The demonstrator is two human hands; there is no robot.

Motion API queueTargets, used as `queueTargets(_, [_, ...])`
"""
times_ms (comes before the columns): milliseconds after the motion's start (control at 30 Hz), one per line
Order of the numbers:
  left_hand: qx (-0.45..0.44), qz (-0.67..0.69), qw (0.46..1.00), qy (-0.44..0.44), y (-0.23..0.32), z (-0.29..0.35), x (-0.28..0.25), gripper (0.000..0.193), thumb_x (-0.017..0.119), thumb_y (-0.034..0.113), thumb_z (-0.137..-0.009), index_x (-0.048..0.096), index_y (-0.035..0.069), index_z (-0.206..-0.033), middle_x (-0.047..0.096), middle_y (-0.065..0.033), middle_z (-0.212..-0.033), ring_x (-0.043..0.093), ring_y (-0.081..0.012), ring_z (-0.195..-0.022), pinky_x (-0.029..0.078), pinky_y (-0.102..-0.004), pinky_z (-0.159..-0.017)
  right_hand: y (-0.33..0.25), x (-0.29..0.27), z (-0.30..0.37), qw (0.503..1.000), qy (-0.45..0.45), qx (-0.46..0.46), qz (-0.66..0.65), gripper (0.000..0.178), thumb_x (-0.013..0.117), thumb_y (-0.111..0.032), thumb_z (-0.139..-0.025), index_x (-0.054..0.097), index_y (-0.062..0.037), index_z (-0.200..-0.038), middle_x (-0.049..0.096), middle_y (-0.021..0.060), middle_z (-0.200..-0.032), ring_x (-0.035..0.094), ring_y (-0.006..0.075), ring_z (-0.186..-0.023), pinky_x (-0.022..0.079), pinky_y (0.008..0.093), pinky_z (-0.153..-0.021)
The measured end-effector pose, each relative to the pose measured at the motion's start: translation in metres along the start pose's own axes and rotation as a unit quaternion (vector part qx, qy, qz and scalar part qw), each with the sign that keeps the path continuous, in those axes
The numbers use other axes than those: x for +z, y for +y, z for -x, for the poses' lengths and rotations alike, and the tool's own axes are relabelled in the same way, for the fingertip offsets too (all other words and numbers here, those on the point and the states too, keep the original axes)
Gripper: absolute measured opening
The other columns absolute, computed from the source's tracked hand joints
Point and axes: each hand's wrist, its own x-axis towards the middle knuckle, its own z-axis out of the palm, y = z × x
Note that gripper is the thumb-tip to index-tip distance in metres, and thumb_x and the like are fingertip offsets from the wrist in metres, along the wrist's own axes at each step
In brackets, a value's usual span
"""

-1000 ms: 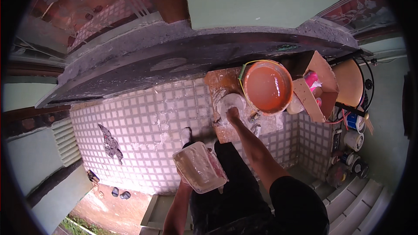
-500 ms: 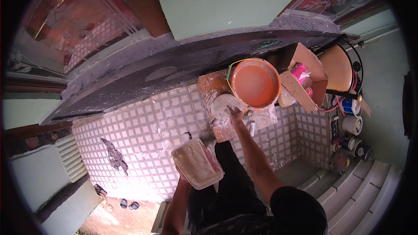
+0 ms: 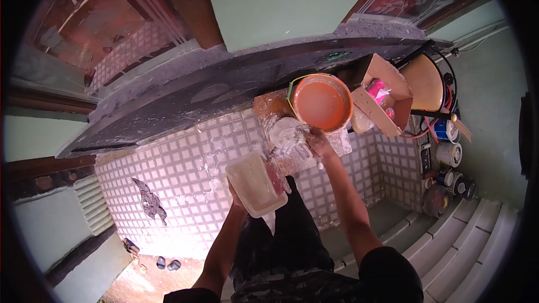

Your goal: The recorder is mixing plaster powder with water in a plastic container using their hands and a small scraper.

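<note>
Closest in, the left hand point(image 3: 237, 197) is wrapped around the edge of a pale rectangular tray point(image 3: 255, 184), holding it up over the checkered tiled floor point(image 3: 168, 185), right above the person's dark trousers. A bit further out, the right hand point(image 3: 319, 144) reaches forward with fingers curled down onto a white lump of plaster point(image 3: 285, 133) sitting on a reddish board point(image 3: 268, 109); can't really tell if it's gripping anything or just pressing. Just past that hand sits an orange bucket point(image 3: 321, 102), touching the board's far corner. To the right of the bucket there's an open cardboard box point(image 3: 384, 101) with pink stuff inside. Paint cans point(image 3: 452, 154) are stacked off by the steps point(image 3: 483, 247) on the right.
</note>
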Motion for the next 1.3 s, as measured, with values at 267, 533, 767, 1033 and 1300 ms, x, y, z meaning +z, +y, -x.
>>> queueTargets(267, [-0.080, 0.046, 0.975, -0.204, 0.009, 0.011, 0.161, 0.085, 0.035, 0.075, -0.081, 0.038, 0.011, -0.138, 0.049, -0.0103, -0.132, 0.051, -0.0300, -0.115, 0.042, -0.0479, -0.099, -0.162, 0.093, 0.084, 0.985, -0.134, 0.031, 0.108, 0.023, 0.064, -0.008, -0.085, 0.061, -0.0008, -0.107, 0.065, 0.0003, -0.088, 0.059, 0.0081, -0.077, 0.050, 0.0233, -0.068])
queueTargets(533, [-0.110, 0.067, 0.963, -0.237, 0.031, 0.037, 0.222, 0.085, 0.028, 0.073, -0.084, 0.034, 0.010, -0.140, 0.044, -0.0128, -0.137, 0.047, -0.0321, -0.122, 0.038, -0.0494, -0.103, -0.205, 0.167, 0.124, 0.823, -0.322, -0.022, 0.468, 0.040, 0.070, -0.016, -0.077, 0.058, 0.0004, -0.112, 0.064, 0.0091, -0.096, 0.059, 0.0191, -0.092, 0.046, 0.0329, -0.085])
queueTargets(767, [-0.131, 0.076, 0.958, -0.244, 0.041, 0.055, 0.237, 0.084, 0.030, 0.074, -0.083, 0.035, 0.013, -0.140, 0.045, -0.0110, -0.137, 0.047, -0.0318, -0.122, 0.038, -0.0489, -0.103, -0.197, 0.171, 0.139, 0.698, -0.153, -0.179, 0.676, 0.039, 0.063, -0.020, -0.077, 0.058, -0.0031, -0.112, 0.057, 0.0202, -0.106, 0.051, 0.0370, -0.108, 0.040, 0.0414, -0.094])
queueTargets(1033, [-0.106, 0.053, 0.955, -0.271, 0.064, 0.063, 0.241, 0.088, 0.029, 0.078, -0.080, 0.037, 0.013, -0.139, 0.045, -0.0117, -0.136, 0.048, -0.0335, -0.120, 0.040, -0.0518, -0.100, -0.195, 0.180, 0.151, 0.655, -0.288, -0.121, 0.688, 0.038, 0.066, -0.012, -0.070, 0.062, -0.0030, -0.107, 0.059, 0.0194, -0.107, 0.054, 0.0337, -0.106, 0.043, 0.0381, -0.092])
queueTargets(1300, [-0.104, 0.032, 0.967, -0.229, 0.061, 0.062, 0.245, 0.090, 0.026, 0.080, -0.079, 0.038, 0.013, -0.138, 0.047, -0.0122, -0.134, 0.051, -0.0331, -0.117, 0.042, -0.0504, -0.098, -0.195, 0.212, 0.134, 0.625, -0.296, -0.198, 0.695, 0.034, 0.069, -0.013, -0.067, 0.064, -0.0021, -0.100, 0.062, 0.0197, -0.100, 0.059, 0.0347, -0.098, 0.048, 0.0389, -0.085])
